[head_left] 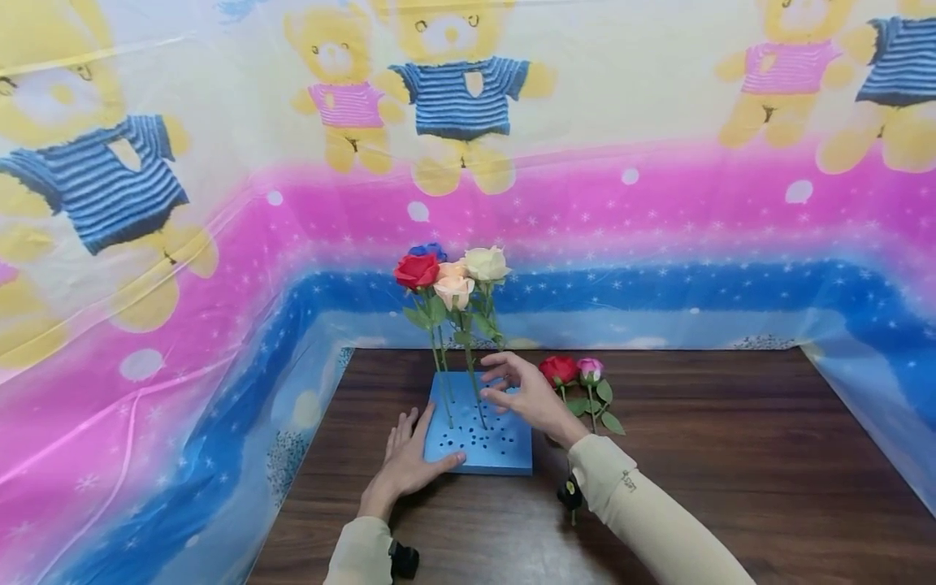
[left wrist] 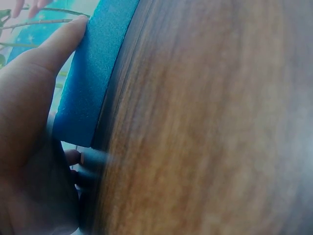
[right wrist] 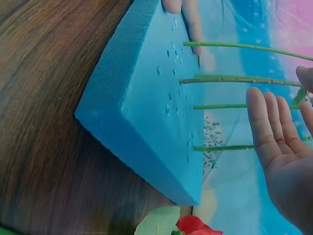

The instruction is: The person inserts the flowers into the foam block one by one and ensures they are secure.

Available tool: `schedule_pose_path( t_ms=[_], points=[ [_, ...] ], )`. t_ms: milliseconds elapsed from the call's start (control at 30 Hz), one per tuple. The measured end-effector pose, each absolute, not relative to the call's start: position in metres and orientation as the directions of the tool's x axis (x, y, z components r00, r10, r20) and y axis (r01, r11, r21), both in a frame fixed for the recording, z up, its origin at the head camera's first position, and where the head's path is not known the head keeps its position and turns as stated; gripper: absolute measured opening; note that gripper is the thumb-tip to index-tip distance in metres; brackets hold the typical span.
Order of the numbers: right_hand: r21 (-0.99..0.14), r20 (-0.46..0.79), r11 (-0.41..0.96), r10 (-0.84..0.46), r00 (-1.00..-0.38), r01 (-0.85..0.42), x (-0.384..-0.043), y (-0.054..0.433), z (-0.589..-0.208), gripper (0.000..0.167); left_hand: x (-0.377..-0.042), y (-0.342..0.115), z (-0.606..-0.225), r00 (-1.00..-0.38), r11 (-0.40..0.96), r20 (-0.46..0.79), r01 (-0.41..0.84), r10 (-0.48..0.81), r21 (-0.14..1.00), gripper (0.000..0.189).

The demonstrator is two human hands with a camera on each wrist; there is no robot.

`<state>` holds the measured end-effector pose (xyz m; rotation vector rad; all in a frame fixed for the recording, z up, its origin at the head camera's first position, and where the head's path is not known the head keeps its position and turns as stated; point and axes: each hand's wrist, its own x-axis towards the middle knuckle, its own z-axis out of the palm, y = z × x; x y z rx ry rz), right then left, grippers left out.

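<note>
A blue foam block (head_left: 512,460) dotted with small holes lies on the table. Stems (right wrist: 220,45) rise from its top, bearing a red rose (head_left: 417,271), a blue flower (head_left: 435,249), a peach rose (head_left: 453,289) and a white rose (head_left: 487,264). My left hand (head_left: 409,461) rests at the block's left front, its thumb on the top edge and its fingers spread along the left side. My right hand (head_left: 532,396) hovers above the block's right part beside the stems. In the right wrist view its fingers (right wrist: 283,127) are extended, with nothing gripped.
Right of the block, a red rose (head_left: 559,370) and a pink rose (head_left: 589,370) with green leaves lie on the dark wooden table (head_left: 731,455). A cloth backdrop printed with bears (head_left: 468,97) encloses the table's back and sides.
</note>
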<state>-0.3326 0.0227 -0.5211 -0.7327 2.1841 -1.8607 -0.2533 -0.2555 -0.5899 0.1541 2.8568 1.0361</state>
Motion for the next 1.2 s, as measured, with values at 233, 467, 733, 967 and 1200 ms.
schedule_pose_path(
  t_ms=[233, 467, 733, 967, 1200],
  points=[
    [-0.965, 0.201, 0.055, -0.467, -0.861, -0.255, -0.331, 0.040, -0.521, 0.050, -0.254, -0.254, -0.589, -0.991, 0.759, -0.050, 0.064, 0.126, 0.648, 0.115],
    [-0.978, 0.173, 0.029, -0.446, -0.878, -0.207, -0.324, 0.064, -0.521, 0.047, -0.253, -0.254, -0.591, -0.991, 0.753, -0.047, 0.064, 0.126, 0.655, 0.116],
    [-0.956, 0.191, 0.137, -0.380, -0.905, -0.259, -0.319, 0.094, -0.525, 0.043, -0.253, -0.253, -0.595, -0.990, 0.754, -0.057, 0.062, 0.130, 0.654, 0.116],
    [-0.954, 0.169, 0.184, -0.317, -0.933, -0.235, -0.321, 0.130, -0.526, 0.043, -0.254, -0.252, -0.593, -0.988, 0.755, -0.059, 0.069, 0.141, 0.652, 0.116],
    [-0.962, 0.151, 0.184, -0.256, -0.955, -0.202, -0.318, 0.159, -0.528, 0.042, -0.255, -0.253, -0.592, -0.989, 0.763, -0.058, 0.070, 0.139, 0.642, 0.115]
  ],
)
